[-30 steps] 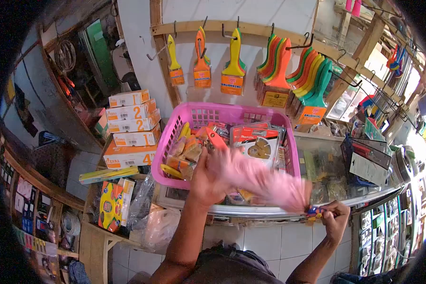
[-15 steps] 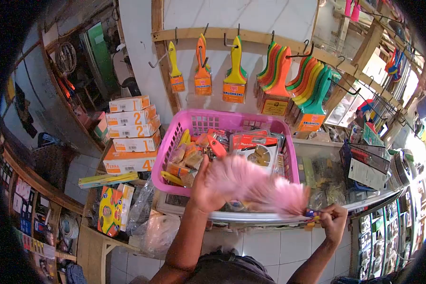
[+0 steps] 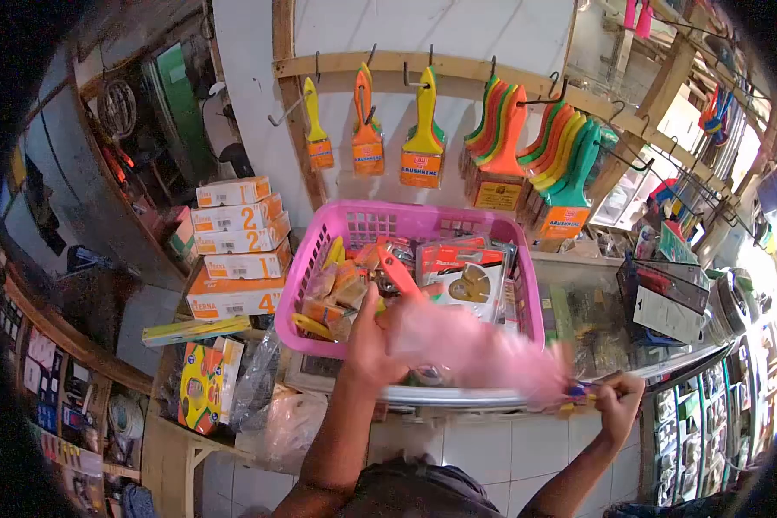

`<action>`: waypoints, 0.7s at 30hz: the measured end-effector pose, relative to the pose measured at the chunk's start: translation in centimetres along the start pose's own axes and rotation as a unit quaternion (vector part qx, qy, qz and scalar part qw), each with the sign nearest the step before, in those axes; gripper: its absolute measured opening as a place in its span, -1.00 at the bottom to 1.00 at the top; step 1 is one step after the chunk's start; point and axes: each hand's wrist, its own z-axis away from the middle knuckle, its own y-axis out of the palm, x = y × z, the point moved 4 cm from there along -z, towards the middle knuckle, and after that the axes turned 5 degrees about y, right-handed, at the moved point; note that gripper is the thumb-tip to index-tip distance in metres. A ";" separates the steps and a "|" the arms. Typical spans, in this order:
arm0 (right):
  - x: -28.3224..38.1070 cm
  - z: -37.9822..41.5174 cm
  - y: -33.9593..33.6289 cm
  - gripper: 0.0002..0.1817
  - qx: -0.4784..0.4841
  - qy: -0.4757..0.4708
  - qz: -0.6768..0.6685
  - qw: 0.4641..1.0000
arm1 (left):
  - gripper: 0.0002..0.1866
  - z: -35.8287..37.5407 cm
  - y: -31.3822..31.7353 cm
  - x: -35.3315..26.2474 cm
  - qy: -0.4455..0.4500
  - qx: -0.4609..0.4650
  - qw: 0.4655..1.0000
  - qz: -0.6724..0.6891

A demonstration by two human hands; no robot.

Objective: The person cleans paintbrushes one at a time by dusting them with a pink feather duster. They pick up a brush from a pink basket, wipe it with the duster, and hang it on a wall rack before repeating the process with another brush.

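Both hands stayed clamped: the left hand [image 3: 373, 341] on the fluffy pink feather duster [image 3: 475, 350], the right hand [image 3: 617, 404] on its handle, now swept lower beside the pink plastic basket [image 3: 319, 231].

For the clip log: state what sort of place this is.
Most likely a small hardware shop: paintbrushes hang on wall hooks, numbered stock boxes are stacked, and a pink basket of packaged goods sits on a glass counter.

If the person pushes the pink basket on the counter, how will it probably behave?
The pink basket is packed with brushes and packets, so it probably feels rather heavy. Its latticed plastic walls look thin and may flex. It sits on a smooth glass counter, so it likely slides rather than tips.
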 end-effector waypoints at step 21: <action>0.9 0.9 0.1 -0.58 0.116 -0.075 -0.134 0.981 | -0.03 0.0 0.7 -0.1 -0.018 0.025 0.999 0.014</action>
